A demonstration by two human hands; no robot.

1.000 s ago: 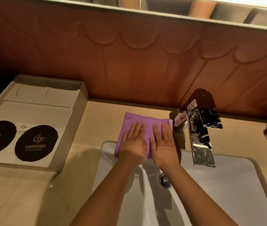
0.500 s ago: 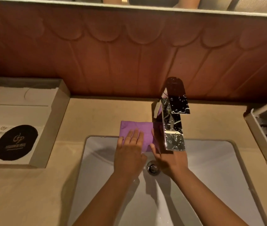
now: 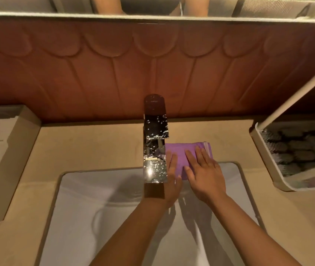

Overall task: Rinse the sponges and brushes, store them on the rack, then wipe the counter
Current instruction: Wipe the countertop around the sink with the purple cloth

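I read this as the wiping step, and I would do it with both palms flat and the weight even, so that the purple cloth slides as one pad rather than rucking up; my left hand lies on its near-left part with fingers straight, pressing down and gripping nothing, though the faucet hides its outer edge; my right hand is spread flat over the cloth's right half, fingers apart and straight, likewise holding nothing, only pressing; the cloth sits on the tabletop in the strip between the back wall and the sink basin, just right of the faucet, its near edge at the basin's rim; I would push in straight overlapping passes toward the rack, work close round the faucet base, where drips probably collect, and mind the near edge so it does not drop into the basin; the cloth looks folded to a neat rectangle, several layers showing at its far right corner, soft and thin, likely damp; what lies in the rack is too dark for me to name.
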